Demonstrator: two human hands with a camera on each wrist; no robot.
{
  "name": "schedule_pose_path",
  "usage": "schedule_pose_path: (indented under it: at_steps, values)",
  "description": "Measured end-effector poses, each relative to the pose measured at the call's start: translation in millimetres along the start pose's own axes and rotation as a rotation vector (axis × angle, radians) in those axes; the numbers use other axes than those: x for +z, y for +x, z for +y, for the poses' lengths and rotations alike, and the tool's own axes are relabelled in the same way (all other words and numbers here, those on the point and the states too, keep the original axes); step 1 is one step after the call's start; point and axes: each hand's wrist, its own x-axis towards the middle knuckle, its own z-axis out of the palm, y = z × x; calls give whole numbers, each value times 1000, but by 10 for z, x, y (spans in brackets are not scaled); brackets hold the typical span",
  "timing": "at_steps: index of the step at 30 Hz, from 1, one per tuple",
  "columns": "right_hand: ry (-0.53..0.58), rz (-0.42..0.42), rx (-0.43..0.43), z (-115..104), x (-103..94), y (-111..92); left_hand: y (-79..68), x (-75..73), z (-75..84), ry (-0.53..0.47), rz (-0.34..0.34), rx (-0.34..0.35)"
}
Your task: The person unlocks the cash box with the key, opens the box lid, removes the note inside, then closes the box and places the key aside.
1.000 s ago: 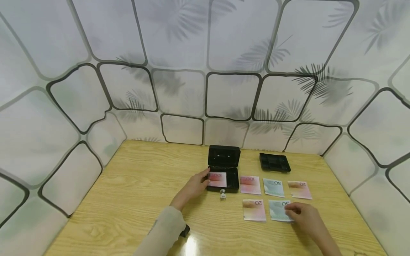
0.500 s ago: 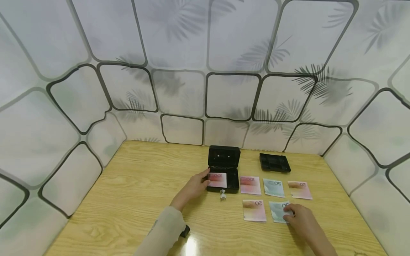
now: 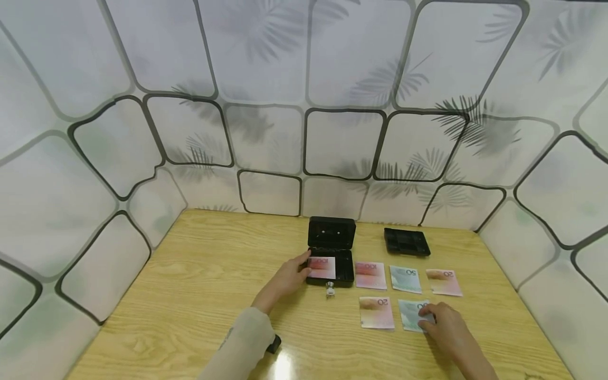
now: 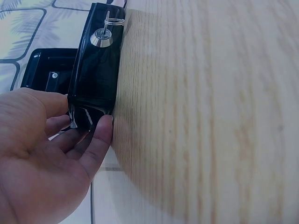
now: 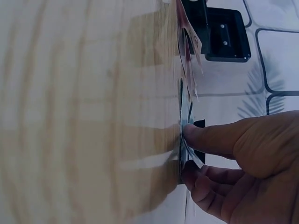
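Note:
My left hand (image 3: 288,277) grips the left end of a black metal cash box (image 3: 345,264); in the left wrist view its thumb and fingers curl around that end (image 4: 93,70). The box lid (image 3: 331,233) stands up, and a red 100 banknote (image 3: 321,267) lies inside on the left. A key on a ring (image 4: 107,21) sits in the front lock. My right hand (image 3: 446,330) pinches the right part of a green 50 banknote (image 3: 409,314) at the table, its edge curling up between thumb and fingers (image 5: 194,156).
Right of the box lie notes in rows: a 100 (image 3: 370,275), a 50 (image 3: 406,279), a 20 (image 3: 444,282) and, nearer, another 20 (image 3: 376,312). A black compartment tray (image 3: 407,241) lies behind them. Patterned walls (image 3: 266,190) enclose the wooden table (image 3: 214,248).
The right hand has shifted slightly left and toward the body on the near 50 banknote, which has slid a little toward the body. The left hand stays on the box.

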Motion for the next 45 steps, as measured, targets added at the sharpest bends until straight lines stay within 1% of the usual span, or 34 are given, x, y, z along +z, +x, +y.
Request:
schedule_pose_path:
  at_steps: [6,12,14,19,23,29,34,37,40,45]
  values:
    - [9,38,-13,-5,20,-17,2,1,-5,-1,5,-6]
    - [8,55,-44,1,27,-19,12,3,-17,26,7,13]
    - [18,41,-33,-1,14,-16,13,6,-18,24,5,16]
    - [55,4,31,-23,-65,0,9,10,-21,13,5,19]
    - [77,21,37,-62,-136,15,8,9,-26,23,10,21]
    - [92,94,0,-190,-185,50,9,2,-36,23,8,24]
    - [148,163,-26,-324,-193,103,4,-1,-28,25,7,29]
    - [195,171,-23,-402,-191,146,-3,-4,-16,24,5,27]
    - [225,185,-43,-477,-181,203,-6,-4,-8,24,3,22]
    - [273,189,-102,-624,-167,293,-7,-3,-7,28,7,23]
